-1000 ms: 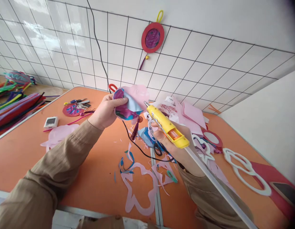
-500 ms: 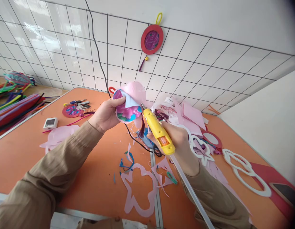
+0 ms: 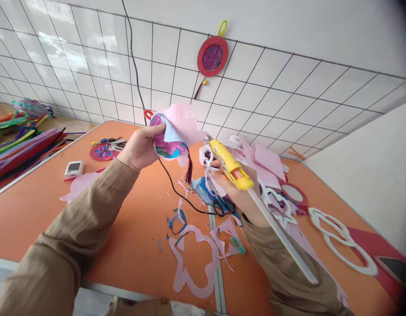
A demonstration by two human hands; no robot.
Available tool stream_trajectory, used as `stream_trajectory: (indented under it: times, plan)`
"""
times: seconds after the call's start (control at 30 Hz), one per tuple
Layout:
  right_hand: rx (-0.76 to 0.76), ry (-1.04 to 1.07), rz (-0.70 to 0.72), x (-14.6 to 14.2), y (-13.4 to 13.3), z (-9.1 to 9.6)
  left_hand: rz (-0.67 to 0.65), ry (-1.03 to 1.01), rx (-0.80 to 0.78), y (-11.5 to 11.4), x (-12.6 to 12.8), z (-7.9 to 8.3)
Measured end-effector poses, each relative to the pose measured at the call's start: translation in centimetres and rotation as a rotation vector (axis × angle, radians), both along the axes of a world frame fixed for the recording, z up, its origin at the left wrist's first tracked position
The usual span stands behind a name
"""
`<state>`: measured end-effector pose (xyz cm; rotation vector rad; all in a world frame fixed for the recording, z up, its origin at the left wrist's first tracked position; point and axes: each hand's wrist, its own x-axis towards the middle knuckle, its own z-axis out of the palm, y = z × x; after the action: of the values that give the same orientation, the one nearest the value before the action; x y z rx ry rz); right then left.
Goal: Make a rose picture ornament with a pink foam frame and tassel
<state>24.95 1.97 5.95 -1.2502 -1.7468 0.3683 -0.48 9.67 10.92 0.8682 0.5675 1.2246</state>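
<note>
My left hand [image 3: 142, 145] pinches a pink felt cutout [image 3: 186, 125] together with a patterned fabric piece [image 3: 162, 140]. The fabric is purple, pink and teal, and its upper edge is folded back to show a pale blue underside. A dark red tassel [image 3: 189, 169] hangs below it, and a red loop [image 3: 147, 114] shows at its upper left. My right hand [image 3: 239, 188] is closed around a yellow hot glue gun [image 3: 229, 164]. Its nozzle points up and left, apart from the fabric. A long clear glue stick [image 3: 285, 239] sticks out of the back.
On the orange table [image 3: 130, 245] lie a pink felt outline [image 3: 179, 272], scissors [image 3: 219, 206], white frames [image 3: 341, 245], keys [image 3: 115, 145] and a small white device [image 3: 74, 169]. A black cord [image 3: 176, 193] crosses the middle. Pipe cleaners [image 3: 28, 145] lie at left; a red round ornament [image 3: 212, 56] hangs on the wall.
The glue gun has moved right and up, away from the fabric's edge. My left hand with the felt and fabric has shifted slightly left and up.
</note>
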Motion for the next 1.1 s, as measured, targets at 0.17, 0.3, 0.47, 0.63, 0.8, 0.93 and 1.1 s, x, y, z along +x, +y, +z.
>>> stream_trajectory:
  times: [0.17, 0.3, 0.47, 0.63, 0.8, 0.93, 1.1]
  plan:
    - [-0.160, -0.304, -0.049, -1.7, 2.5, -0.7, 0.035, 0.015, 0.017, -0.3, -0.6, 1.1]
    - [-0.229, -0.606, -0.044, -3.1, 4.1, -1.6, 0.137, -0.008, 0.080, -0.8, -1.8, 2.2]
    - [-0.327, -0.885, 0.038, -4.8, 5.9, -3.0, 0.159, -0.100, 0.267, -1.7, -3.4, 3.2]
    - [-0.333, -0.944, 0.042, -6.2, 6.8, -4.2, 0.130, -0.033, 0.351, -2.0, -4.6, 3.4]
    - [-0.331, -0.959, 0.054, -6.3, 7.3, -4.7, 0.110, 0.033, 0.338, -2.0, -4.8, 3.2]
    - [-0.338, -0.931, 0.096, -6.4, 7.9, -5.2, 0.040, 0.101, 0.377, -1.9, -4.5, 3.0]
    - [-0.305, -0.829, 0.169, -7.2, 8.3, -5.7, -0.018, 0.196, 0.312, -1.7, -3.9, 2.4]
